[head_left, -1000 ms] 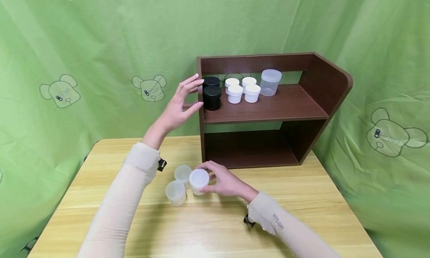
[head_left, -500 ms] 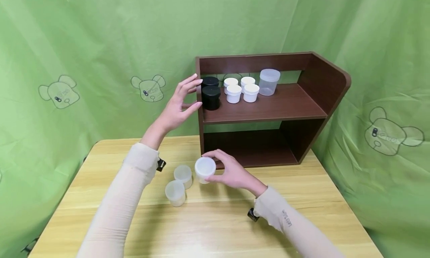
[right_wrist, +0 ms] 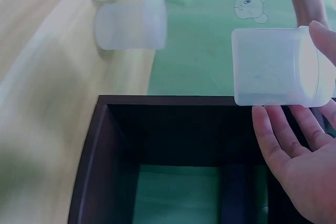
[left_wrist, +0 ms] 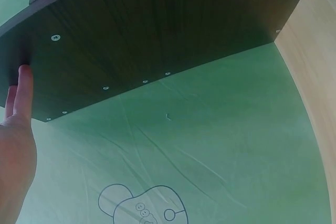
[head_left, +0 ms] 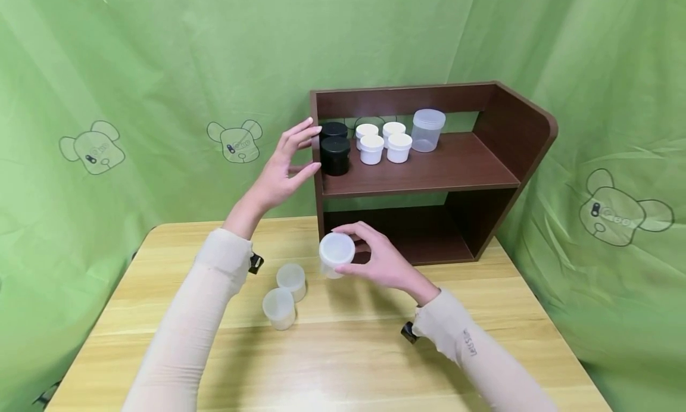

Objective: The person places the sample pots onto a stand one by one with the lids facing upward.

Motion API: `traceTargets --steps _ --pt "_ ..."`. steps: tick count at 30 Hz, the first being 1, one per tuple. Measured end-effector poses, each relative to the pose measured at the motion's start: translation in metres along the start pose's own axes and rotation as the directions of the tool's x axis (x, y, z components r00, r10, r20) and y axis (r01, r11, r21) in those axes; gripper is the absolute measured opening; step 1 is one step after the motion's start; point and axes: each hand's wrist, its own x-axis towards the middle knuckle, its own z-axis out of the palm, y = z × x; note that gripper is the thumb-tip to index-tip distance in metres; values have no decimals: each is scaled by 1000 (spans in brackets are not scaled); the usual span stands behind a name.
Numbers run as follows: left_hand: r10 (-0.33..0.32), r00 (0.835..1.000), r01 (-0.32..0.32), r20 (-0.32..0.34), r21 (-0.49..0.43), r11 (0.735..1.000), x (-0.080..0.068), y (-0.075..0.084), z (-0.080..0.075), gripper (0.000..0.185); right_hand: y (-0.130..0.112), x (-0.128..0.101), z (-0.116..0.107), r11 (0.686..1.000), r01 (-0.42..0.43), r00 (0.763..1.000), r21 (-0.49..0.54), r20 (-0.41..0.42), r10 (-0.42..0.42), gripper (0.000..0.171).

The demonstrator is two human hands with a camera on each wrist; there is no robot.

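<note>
In the head view my right hand (head_left: 383,260) grips a translucent plastic jar (head_left: 336,251) with a lid, held above the table in front of the shelf's lower compartment. The right wrist view shows thumb and fingers on opposite sides of this jar (right_wrist: 273,66). My left hand (head_left: 278,168) touches the outer left side of the dark brown shelf (head_left: 423,189) with its fingertips, the fingers extended; the left wrist view shows fingers (left_wrist: 23,93) against the side panel (left_wrist: 157,30). Two more translucent jars (head_left: 291,281) (head_left: 279,308) stand on the table, left of the held one.
On the upper shelf board stand two black jars (head_left: 335,156), several small white jars (head_left: 399,147) and a larger clear jar (head_left: 428,130) to their right. The wooden table (head_left: 348,364) runs in front of the shelf, and a green curtain (head_left: 161,55) hangs behind.
My right hand has lifted the translucent jar off the table and carried it up and to the right, away from the other two. My left hand has stayed at the shelf's side.
</note>
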Motion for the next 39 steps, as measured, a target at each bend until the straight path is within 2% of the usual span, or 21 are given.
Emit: traceTargets --steps 11,20,30,39 --pt "8 1000 -8 -4 2 1000 0 0 0 59 -16 4 -30 999 19 996 34 -83 -16 66" --pt "7 1000 -7 -5 -5 1000 0 0 0 58 -26 4 -61 1000 15 986 12 -163 -13 66" --pt "7 1000 -7 -5 -10 1000 0 -1 1 58 -36 5 -97 999 36 964 10 -266 -33 67" --pt "8 1000 -8 -5 -34 999 0 -1 1 58 -36 9 -126 999 41 930 19 -367 -31 68"
